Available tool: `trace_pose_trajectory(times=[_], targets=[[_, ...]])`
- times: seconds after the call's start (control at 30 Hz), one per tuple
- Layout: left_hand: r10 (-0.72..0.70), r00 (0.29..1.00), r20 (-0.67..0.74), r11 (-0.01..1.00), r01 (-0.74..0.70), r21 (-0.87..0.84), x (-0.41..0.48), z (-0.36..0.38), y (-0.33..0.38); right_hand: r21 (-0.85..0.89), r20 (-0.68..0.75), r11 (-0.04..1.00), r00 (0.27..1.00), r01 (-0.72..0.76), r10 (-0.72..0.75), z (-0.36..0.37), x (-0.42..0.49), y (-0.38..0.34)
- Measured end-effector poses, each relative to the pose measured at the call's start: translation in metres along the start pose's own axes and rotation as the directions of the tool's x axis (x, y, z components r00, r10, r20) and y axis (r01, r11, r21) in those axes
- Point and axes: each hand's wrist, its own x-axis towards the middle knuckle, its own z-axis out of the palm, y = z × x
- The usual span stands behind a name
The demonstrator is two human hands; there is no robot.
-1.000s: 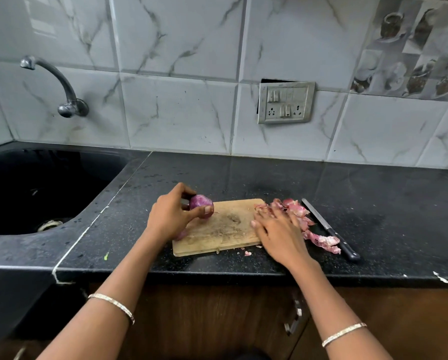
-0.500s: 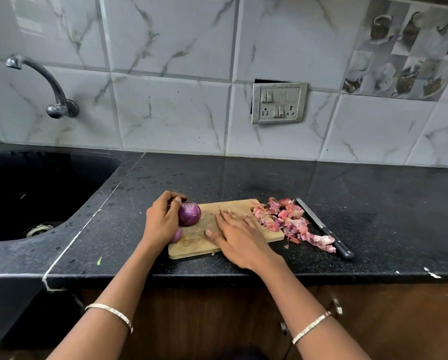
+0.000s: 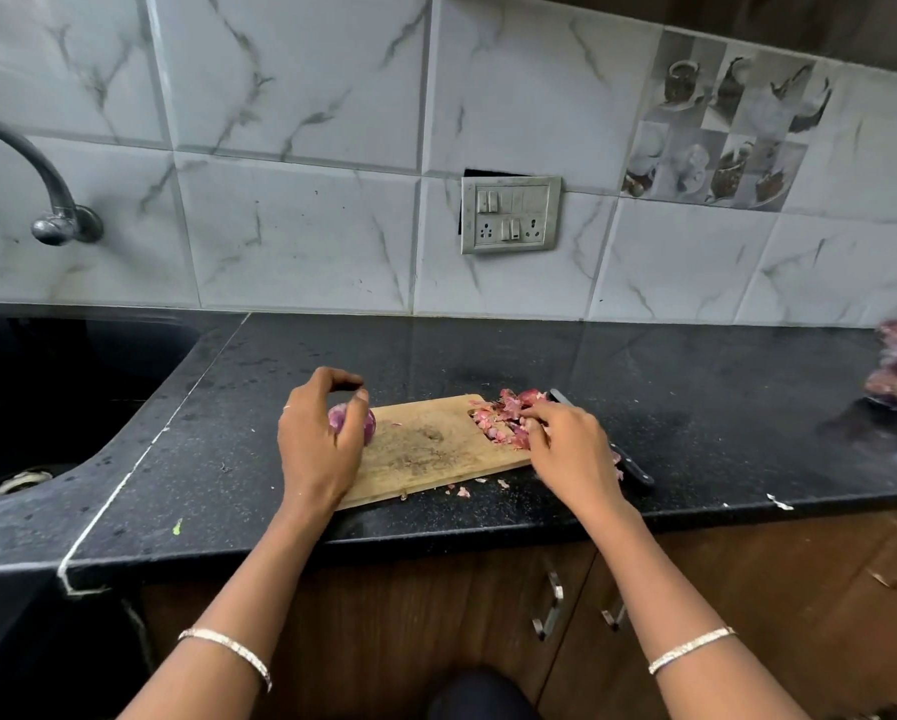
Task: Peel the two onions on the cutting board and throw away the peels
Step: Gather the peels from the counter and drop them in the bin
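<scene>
The black counter (image 3: 696, 407) carries a wooden cutting board (image 3: 425, 449) just right of the sink (image 3: 46, 407). Against the board's right edge lies a knife (image 3: 633, 467), partly covered by the right hand.

The left hand (image 3: 316, 444) rests at the board's left end, fingers curved loosely over a peeled purple onion (image 3: 366, 420). Thumb and forefinger arch above it with a gap between them; firm contact cannot be confirmed. The second onion is not visible and may be hidden under this hand.

The right hand (image 3: 566, 449) has changed position. Half a second ago it lay flat on the middle of the board; it now sits at the right end, fingers bent down into the pile of pink peels (image 3: 503, 418). Whether peels are gripped or only raked cannot be determined.

A few small scraps (image 3: 462, 492) lie on the counter in front of the board.

Assessment: peeling appears complete on the visible onion. The step in hand is gathering peels for disposal. No bin is in view.
</scene>
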Motion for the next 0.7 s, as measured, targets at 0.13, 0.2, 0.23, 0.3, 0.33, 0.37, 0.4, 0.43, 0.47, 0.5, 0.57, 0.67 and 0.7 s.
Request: trace_pose_trajectory(times=[0.13,0.2,0.23,0.3,0.33,0.37,0.4,0.43,0.47,0.5,0.57,0.67,0.7], targets=[[0.129,0.987,0.096,0.99,-0.134,0.052,-0.02,0.013,0.017,0.082,0.096,0.995,0.994,0.051,-0.059,0.003,-0.023,-0.001],[0.17,0.974,0.15,0.984,-0.175,0.017,-0.028,0.022,0.022,0.122,0.244,0.979,0.95,0.166,-0.192,0.011,-0.036,-0.005],[0.179,0.969,0.169,0.983,-0.182,0.003,-0.031,0.026,0.024,0.103,0.316,0.971,0.919,0.214,-0.236,0.016,-0.041,-0.004],[0.161,0.962,0.219,0.986,-0.165,0.001,-0.035,0.034,0.027,0.026,0.391,0.971,0.891,0.24,-0.23,0.023,-0.041,0.0],[0.142,0.956,0.256,0.988,-0.151,0.013,-0.037,0.038,0.026,-0.008,0.397,0.976,0.896,0.218,-0.197,0.024,-0.036,0.004],[0.127,0.944,0.305,0.989,-0.143,0.03,-0.039,0.041,0.025,-0.027,0.393,0.982,0.905,0.185,-0.16,0.023,-0.031,0.007],[0.114,0.925,0.364,0.988,-0.145,0.06,-0.04,0.044,0.023,-0.032,0.383,0.986,0.913,0.164,-0.139,0.021,-0.024,0.008],[0.108,0.899,0.425,0.982,-0.163,0.096,-0.041,0.047,0.021,-0.031,0.363,0.987,0.922,0.16,-0.138,0.019,-0.017,0.01],[0.103,0.871,0.481,0.972,-0.19,0.137,-0.042,0.049,0.018,-0.016,0.332,0.987,0.932,0.158,-0.144,0.017,-0.011,0.009],[0.095,0.846,0.525,0.961,-0.216,0.173,-0.041,0.052,0.015,0.015,0.291,0.989,0.945,0.15,-0.148,0.015,-0.005,0.009],[0.083,0.822,0.564,0.945,-0.244,0.218,-0.038,0.054,0.011,0.088,0.228,0.99,0.966,0.106,-0.124,0.013,0.006,0.006],[0.074,0.811,0.581,0.934,-0.261,0.245,-0.032,0.055,0.006,0.12,0.264,0.99,0.958,0.08,-0.109,0.016,0.022,0.0],[0.069,0.809,0.584,0.931,-0.263,0.254,-0.031,0.055,0.004,0.109,0.304,0.991,0.947,0.079,-0.109,0.019,0.027,-0.001]])
